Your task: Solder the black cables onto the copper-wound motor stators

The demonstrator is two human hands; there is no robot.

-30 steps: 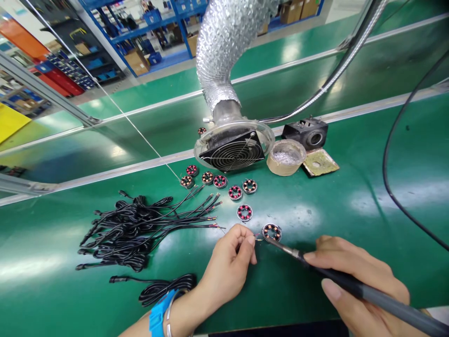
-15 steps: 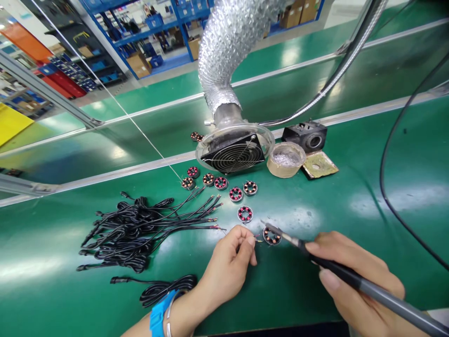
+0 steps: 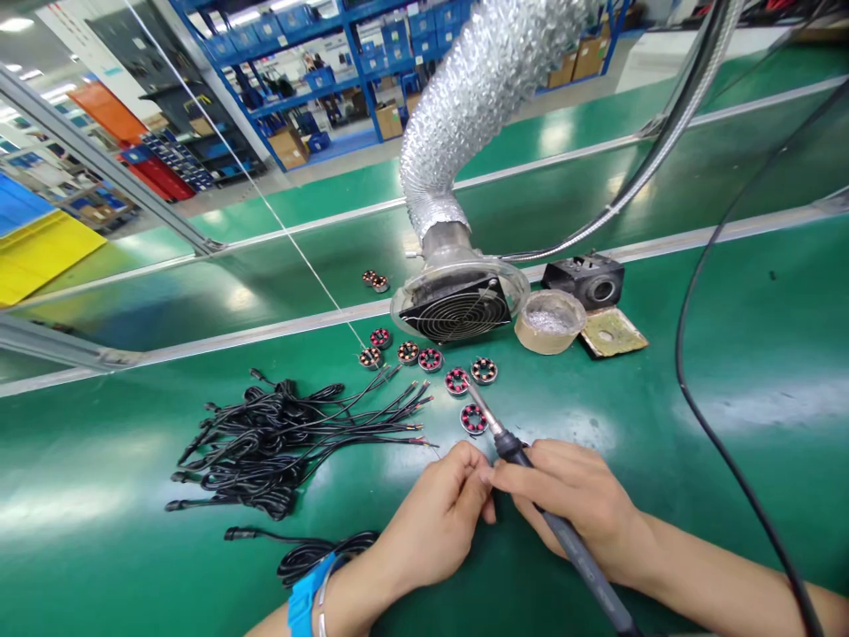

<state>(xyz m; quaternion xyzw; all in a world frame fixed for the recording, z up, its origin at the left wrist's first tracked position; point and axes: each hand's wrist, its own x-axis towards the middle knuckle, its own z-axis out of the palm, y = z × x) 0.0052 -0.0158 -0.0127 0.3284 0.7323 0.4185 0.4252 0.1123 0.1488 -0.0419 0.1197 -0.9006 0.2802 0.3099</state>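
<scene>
Iron [image 3: 512,448]: in grip of right hand [image 3: 584,504], tip contact unclear | left hand [image 3: 438,513]: grip narrow, contents hidden

Rectangular and oval white ceiling lights [image 3: 17,25] are glowing at upper left, pale glare is streaking the glossy green tabletop [image 3: 99,460] at left and right, the crinkled silver foil duct [image 3: 457,124] is glinting, and blue metal shelving [image 3: 302,95] is looking soft.
</scene>
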